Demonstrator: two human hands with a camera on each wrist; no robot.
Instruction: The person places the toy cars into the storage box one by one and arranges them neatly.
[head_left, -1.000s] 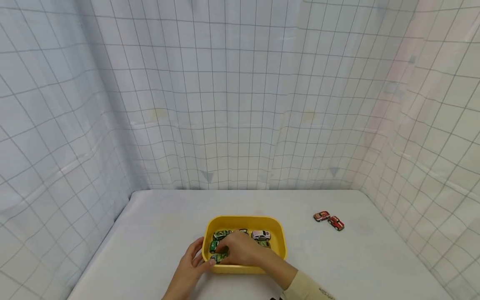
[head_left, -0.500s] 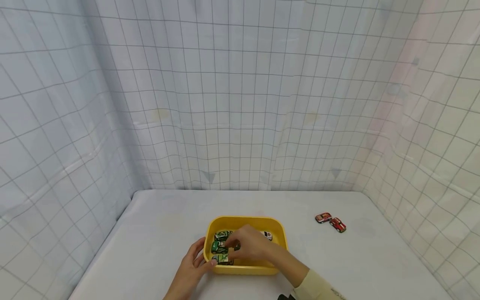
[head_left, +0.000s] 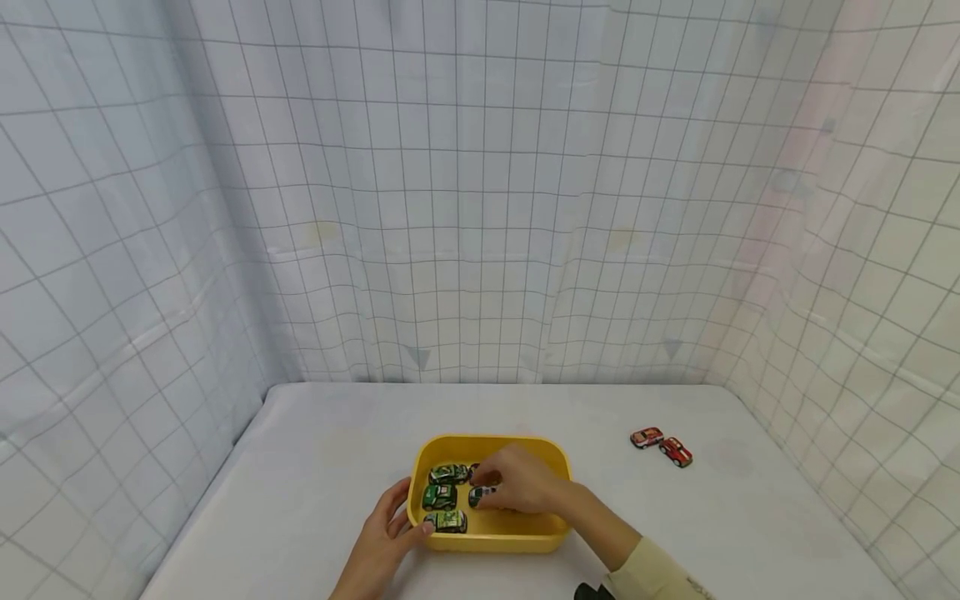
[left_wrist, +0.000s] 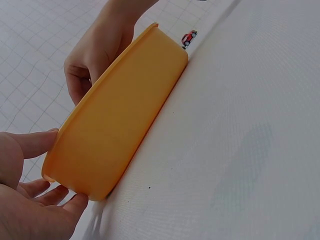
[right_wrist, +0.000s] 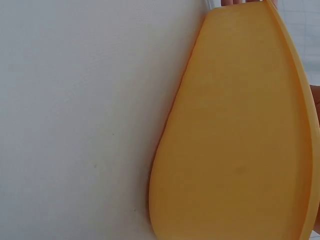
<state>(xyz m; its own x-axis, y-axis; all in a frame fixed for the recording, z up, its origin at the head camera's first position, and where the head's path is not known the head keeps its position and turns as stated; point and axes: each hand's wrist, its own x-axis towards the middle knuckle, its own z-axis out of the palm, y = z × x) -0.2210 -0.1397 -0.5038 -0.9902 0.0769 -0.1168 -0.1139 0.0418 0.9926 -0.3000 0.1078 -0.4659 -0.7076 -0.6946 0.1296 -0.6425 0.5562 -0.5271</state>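
My left hand grips the left end of a yellow plastic bin. In the left wrist view its thumb lies at the rim and its fingers against the outer wall. Inside the bin my right hand pinches a small dark-and-white toy car, partly covered by the fingers. Along the bin's left side stand a green patterned toy car, a dark green one and a light green one. The right wrist view shows mostly the bin's outer wall.
Two red toy cars lie close together on the white tabletop, right of the bin. Behind the table and along both sides hang white gridded curtains.
My right hand has moved rightward within the bin, away from the cars on its left side, uncovering them. The dark green car now stands farther right than before. My left hand keeps its hold.
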